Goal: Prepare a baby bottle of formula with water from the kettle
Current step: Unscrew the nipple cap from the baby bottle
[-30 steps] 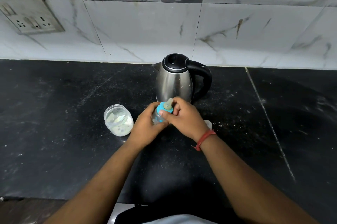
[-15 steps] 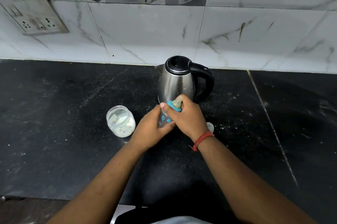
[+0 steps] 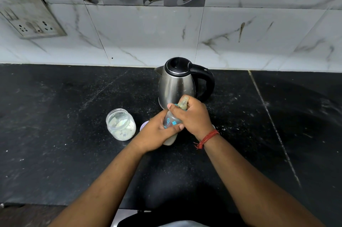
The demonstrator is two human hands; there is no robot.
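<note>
Standing on the speckled black stone counter (image 3: 55, 115), just in front of the stainless-steel electric kettle with black lid and handle (image 3: 176, 86), a clear baby bottle printed with teal leaves and flowers (image 3: 171, 122) holds pale liquid at its base. Left hand (image 3: 157, 132) grips the bottle's body; right hand (image 3: 192, 117), with a red thread at the wrist, grips its teal collar below the yellowish teat. Open clear jar of whitish powder (image 3: 121, 124) stands near, left of the hands.
</note>
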